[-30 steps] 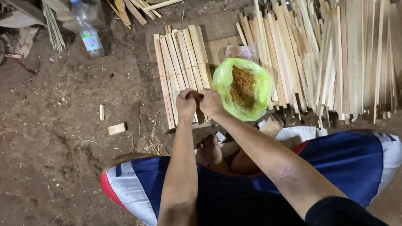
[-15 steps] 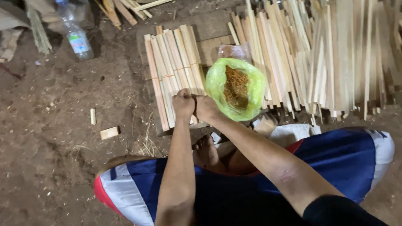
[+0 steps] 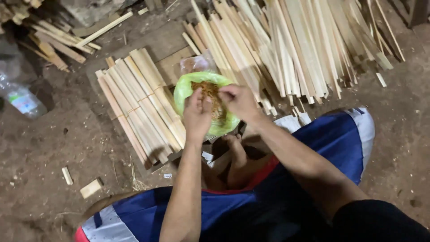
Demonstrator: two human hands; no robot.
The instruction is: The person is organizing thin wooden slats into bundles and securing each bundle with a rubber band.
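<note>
Over the green bag, which lies open at centre between the tied slat bundle on the left and the loose slat pile on the right, your left hand and right hand are both pinched on brown shreds inside it. You appear to be at the picking step; the next move calls for a clean lift clear of the thin rim. Count: one bag, one bundle, one bottle far left, two offcuts near left.

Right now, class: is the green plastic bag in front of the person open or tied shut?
Open. The green plastic bag has its mouth spread wide, showing brown shredded material inside, and both the left hand and right hand hover over the opening.
</note>
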